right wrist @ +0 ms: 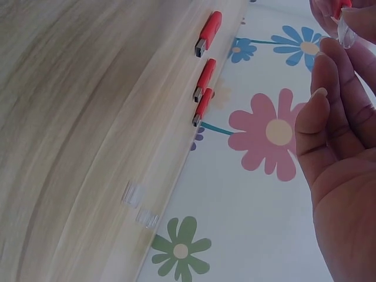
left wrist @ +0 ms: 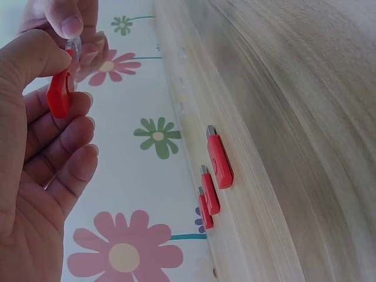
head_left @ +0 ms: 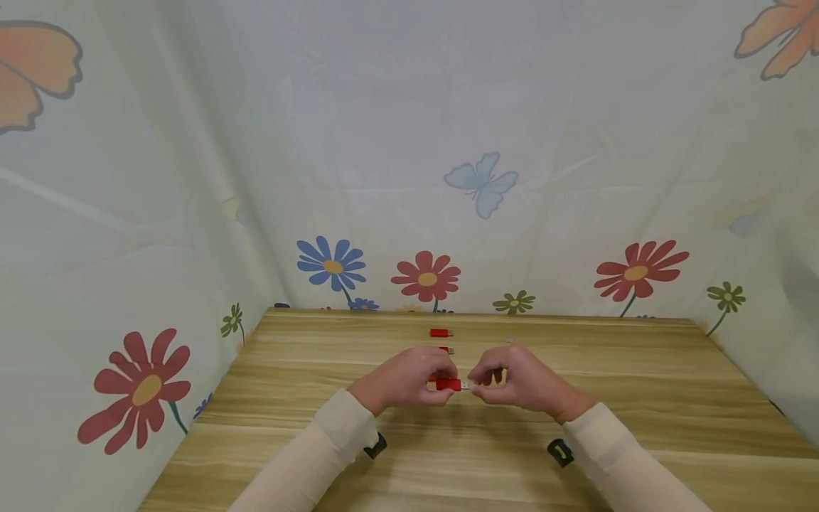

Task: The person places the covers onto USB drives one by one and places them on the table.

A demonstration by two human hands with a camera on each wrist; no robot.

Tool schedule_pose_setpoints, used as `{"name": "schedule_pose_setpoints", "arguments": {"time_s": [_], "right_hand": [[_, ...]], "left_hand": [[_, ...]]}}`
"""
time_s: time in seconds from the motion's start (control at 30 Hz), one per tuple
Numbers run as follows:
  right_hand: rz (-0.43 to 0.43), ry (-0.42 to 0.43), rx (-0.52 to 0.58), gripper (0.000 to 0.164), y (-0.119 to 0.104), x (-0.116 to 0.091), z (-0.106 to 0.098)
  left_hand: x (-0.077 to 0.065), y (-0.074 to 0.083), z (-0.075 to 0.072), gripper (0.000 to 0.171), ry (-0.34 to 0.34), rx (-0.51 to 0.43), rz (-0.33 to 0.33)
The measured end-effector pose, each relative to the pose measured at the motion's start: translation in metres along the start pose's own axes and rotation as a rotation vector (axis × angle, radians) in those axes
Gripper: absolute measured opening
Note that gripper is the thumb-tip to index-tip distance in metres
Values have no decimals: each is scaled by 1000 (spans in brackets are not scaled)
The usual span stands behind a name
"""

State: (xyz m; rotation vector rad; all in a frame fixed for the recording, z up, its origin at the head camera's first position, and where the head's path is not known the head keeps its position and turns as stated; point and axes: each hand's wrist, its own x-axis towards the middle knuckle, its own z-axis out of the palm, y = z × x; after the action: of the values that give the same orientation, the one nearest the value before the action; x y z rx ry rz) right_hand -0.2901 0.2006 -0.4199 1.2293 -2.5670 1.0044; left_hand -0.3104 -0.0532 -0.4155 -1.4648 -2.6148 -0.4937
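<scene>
Between finger and thumb, my left hand (head_left: 409,378) pinches a red USB stick (head_left: 448,385), its connector end pointing right. My right hand (head_left: 527,382) pinches a small clear cap (left wrist: 73,46) at that connector end. The two hands meet fingertip to fingertip over the middle of the table, and in the left wrist view the cap overlaps the stick's end. The other fingers of the left hand (left wrist: 41,158) curl loosely below the stick. In the right wrist view, the stick and the clear cap (right wrist: 346,36) show only at the top right corner.
Three more red USB sticks (left wrist: 220,161) lie in a row on the wooden table (head_left: 307,355), metal connectors bare. To their right, near the back edge, lie clear caps (right wrist: 134,194). A white curtain (head_left: 384,142) printed with flowers and butterflies stands behind and beside the table.
</scene>
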Motion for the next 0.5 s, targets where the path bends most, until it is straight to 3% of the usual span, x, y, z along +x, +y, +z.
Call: {"name": "schedule_pose_setpoints", "arguments": {"time_s": [0.5], "right_hand": [[14, -29, 24, 11, -2, 5, 3]], "left_hand": [[0, -1, 3, 17, 3, -2, -12]]}}
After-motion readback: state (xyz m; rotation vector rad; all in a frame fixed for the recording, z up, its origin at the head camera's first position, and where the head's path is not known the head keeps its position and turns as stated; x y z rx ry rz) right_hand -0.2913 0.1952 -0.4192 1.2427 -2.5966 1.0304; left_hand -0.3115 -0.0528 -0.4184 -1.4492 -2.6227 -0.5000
